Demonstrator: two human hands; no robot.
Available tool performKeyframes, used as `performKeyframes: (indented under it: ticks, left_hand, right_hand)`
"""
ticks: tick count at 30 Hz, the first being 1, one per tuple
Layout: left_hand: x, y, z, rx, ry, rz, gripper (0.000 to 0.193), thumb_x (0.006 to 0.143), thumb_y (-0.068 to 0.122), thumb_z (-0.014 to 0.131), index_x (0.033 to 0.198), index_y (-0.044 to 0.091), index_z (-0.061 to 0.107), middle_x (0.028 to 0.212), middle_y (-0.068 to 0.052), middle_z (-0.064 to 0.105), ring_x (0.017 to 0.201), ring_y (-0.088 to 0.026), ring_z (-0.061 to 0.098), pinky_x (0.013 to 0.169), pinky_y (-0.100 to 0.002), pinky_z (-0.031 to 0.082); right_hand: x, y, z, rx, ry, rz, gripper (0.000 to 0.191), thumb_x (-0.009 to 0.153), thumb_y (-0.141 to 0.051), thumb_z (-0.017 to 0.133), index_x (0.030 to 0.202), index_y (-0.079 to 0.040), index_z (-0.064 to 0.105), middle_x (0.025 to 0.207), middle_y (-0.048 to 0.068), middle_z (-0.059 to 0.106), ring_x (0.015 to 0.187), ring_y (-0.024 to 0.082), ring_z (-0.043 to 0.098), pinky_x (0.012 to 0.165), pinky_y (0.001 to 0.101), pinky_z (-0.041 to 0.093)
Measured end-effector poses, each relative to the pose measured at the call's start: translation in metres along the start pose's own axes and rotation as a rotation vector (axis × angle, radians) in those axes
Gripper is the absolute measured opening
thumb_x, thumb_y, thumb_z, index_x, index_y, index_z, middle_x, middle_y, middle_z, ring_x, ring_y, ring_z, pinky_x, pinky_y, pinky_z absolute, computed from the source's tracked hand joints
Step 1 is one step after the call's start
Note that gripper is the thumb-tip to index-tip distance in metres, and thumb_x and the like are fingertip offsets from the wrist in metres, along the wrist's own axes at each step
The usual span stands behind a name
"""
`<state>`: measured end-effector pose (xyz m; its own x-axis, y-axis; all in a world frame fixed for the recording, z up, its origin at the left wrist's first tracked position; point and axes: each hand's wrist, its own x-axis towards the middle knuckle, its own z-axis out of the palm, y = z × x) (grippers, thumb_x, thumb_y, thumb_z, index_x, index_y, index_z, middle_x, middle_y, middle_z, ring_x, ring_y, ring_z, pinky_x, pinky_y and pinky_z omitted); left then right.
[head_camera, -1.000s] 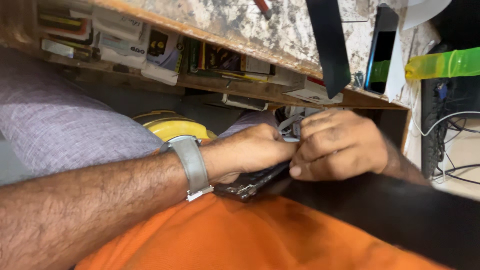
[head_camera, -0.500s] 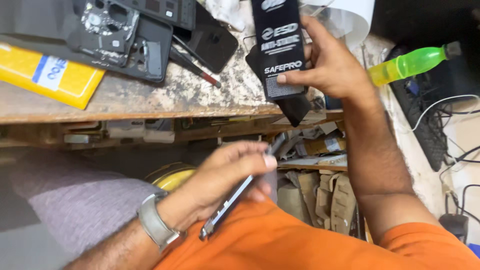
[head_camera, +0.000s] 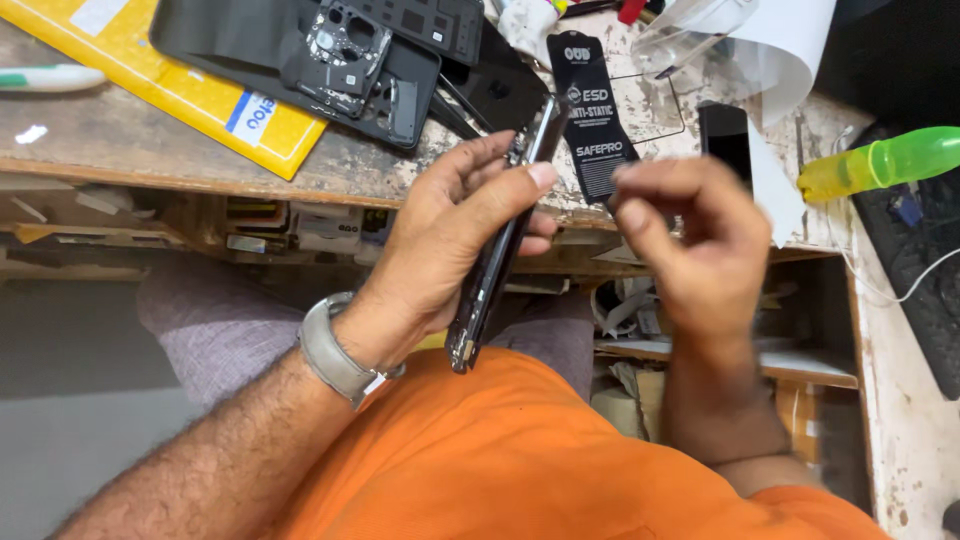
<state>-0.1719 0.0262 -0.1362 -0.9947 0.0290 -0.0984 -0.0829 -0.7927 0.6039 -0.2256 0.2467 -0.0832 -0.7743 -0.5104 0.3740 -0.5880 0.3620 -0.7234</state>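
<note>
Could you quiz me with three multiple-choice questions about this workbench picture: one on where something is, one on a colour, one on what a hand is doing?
1. Where does the yellow padded envelope lie?
A. On the bench top
B. On the floor
C. On the person's lap

2. What colour is the plastic bottle?
A. Red
B. Green
C. Blue

3. What is the left hand doing?
A. Hanging empty
B. Gripping a dark phone edge-on
C. Pressing a keyboard

Answers: 1 A, it lies flat on the worn wood. 2 B, bright yellow-green. 3 B, fingers wrap the phone.

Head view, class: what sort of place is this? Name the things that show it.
Probably a phone repair bench: the left hand holds a phone edge-on, opened phone bodies lie on the worn wooden bench, and a black anti-static tool lies nearby.
</note>
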Motion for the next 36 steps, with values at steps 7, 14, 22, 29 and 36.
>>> performKeyframes:
  ticks: [7,14,22,29,36]
  left_hand:
    - [0.009,0.004,0.004,0.036,0.029,0.085,0.075,0.088,0.022,0.076,0.147,-0.011,0.041,0.113,-0.014,0.063,0.089,-0.016,0.070,0.075,-0.028,0.063]
    - [0.009,0.006,0.012,0.102,0.076,0.181,0.074,0.089,0.021,0.076,0.147,-0.010,0.041,0.120,-0.013,0.062,0.090,-0.014,0.069,0.075,-0.026,0.062]
    - [0.013,0.008,0.026,0.395,0.149,0.361,0.067,0.093,0.013,0.075,0.148,-0.007,0.044,0.126,-0.011,0.062,0.096,-0.010,0.064,0.076,-0.022,0.057]
    - [0.011,0.008,0.023,0.254,0.056,0.387,0.061,0.100,0.015,0.068,0.151,-0.007,0.043,0.134,-0.011,0.059,0.120,-0.015,0.060,0.104,-0.029,0.054]
    - [0.007,0.014,0.021,0.081,-0.013,0.344,0.056,0.105,0.021,0.064,0.149,-0.008,0.046,0.135,-0.014,0.061,0.122,-0.017,0.062,0.110,-0.032,0.053]
  right_hand:
    - [-0.036,-0.017,0.023,0.467,-0.175,0.125,0.014,0.097,0.001,0.070,0.110,0.004,0.066,0.112,0.013,0.068,0.104,0.019,0.069,0.095,0.0320,0.061]
    - [-0.042,-0.027,0.045,0.760,-0.345,0.361,0.050,0.097,-0.010,0.074,0.139,-0.001,0.048,0.138,0.014,0.054,0.124,0.024,0.062,0.106,0.0402,0.057]
    - [-0.025,-0.011,0.052,1.016,-0.363,0.474,0.070,0.099,-0.016,0.072,0.152,-0.004,0.028,0.138,0.013,0.049,0.128,0.022,0.055,0.108,0.0377,0.049]
    - [-0.017,-0.009,0.040,1.086,-0.403,0.435,0.071,0.099,-0.012,0.069,0.157,-0.002,0.028,0.141,0.018,0.051,0.129,0.024,0.056,0.115,0.0398,0.048]
    - [-0.017,0.007,0.037,1.258,-0.423,0.427,0.094,0.096,-0.024,0.070,0.167,-0.008,0.010,0.153,0.018,0.045,0.136,0.030,0.055,0.110,0.0542,0.053]
